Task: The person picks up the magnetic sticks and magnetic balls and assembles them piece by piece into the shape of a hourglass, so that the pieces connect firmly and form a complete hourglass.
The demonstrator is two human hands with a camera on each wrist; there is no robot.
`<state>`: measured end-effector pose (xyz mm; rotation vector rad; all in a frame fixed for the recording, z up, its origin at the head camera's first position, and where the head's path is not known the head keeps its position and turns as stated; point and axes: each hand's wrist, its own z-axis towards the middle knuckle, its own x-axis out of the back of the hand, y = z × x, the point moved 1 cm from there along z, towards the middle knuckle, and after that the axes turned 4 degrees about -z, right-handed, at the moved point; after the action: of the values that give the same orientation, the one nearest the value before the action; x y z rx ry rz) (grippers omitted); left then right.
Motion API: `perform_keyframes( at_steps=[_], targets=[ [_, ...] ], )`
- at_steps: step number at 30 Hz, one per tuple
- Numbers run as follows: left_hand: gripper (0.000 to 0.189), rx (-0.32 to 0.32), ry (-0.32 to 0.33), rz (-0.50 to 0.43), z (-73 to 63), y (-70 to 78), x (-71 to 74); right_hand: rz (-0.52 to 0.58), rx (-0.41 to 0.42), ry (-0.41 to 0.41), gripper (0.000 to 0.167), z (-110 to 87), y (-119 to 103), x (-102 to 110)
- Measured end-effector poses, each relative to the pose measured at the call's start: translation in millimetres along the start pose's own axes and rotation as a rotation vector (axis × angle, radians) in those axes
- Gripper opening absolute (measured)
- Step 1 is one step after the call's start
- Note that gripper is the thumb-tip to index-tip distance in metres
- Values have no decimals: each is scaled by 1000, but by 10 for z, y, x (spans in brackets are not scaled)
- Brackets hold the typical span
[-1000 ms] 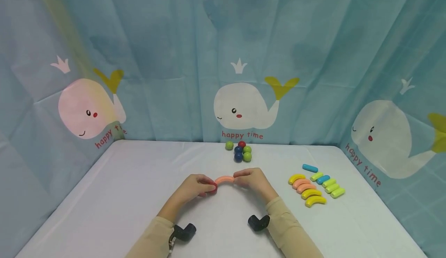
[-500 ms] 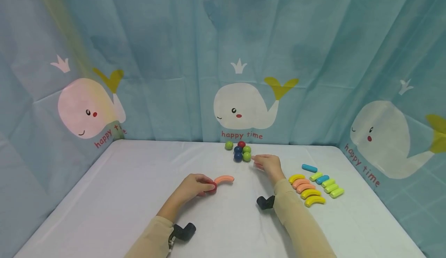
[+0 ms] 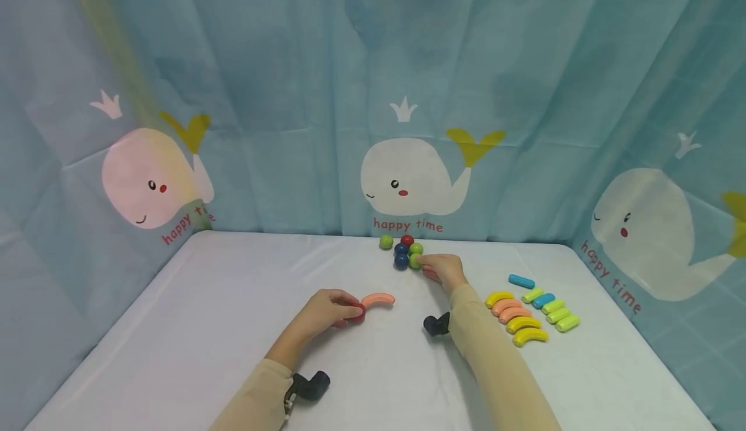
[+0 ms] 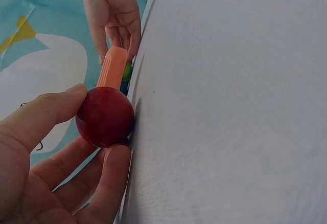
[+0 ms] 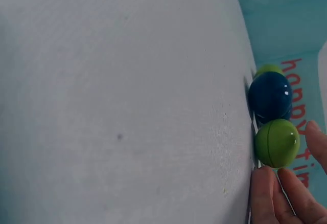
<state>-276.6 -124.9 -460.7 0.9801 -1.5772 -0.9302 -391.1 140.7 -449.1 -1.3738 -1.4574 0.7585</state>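
Between thumb and fingers, my left hand (image 3: 323,310) pinches a dark red ball (image 4: 104,116) low over the white table. Joined to or touching the ball's far side is a curved orange piece (image 3: 379,298); the contact is hidden. My right hand (image 3: 444,269) has reached the near green ball (image 5: 277,143) of the cluster at the back. In the right wrist view its fingertips lie against or just beside that ball, while the thumb (image 5: 317,141) stands a little apart. A dark blue ball (image 5: 271,95) sits right beside the green one.
Another green ball (image 3: 386,242) and a red ball (image 3: 407,241) lie near the table's back edge. On the right are several curved yellow pieces (image 3: 530,336), orange curved pieces (image 3: 506,304), lime cylinders (image 3: 568,323) and blue cylinders (image 3: 521,281). A whale-print curtain (image 3: 280,159) hangs behind.
My right hand has let go of the orange piece's end and moved back and right, then slightly left to the green ball. The left hand keeps its place with the red ball.
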Motion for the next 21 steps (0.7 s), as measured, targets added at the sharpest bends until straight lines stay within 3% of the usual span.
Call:
perform_keyframes(
  at_steps=[7, 15, 21],
  targets=[
    [28, 3, -3, 6, 0, -7, -12, -22, 8, 15, 59, 18, -22, -30],
    [29, 1, -10, 14, -7, -16, -23, -78, 61, 29, 45, 18, -26, -74],
    [30, -2, -5, 20, -12, 2, 7, -123, 78, -26, 46, -34, -14, -43]
  ],
)
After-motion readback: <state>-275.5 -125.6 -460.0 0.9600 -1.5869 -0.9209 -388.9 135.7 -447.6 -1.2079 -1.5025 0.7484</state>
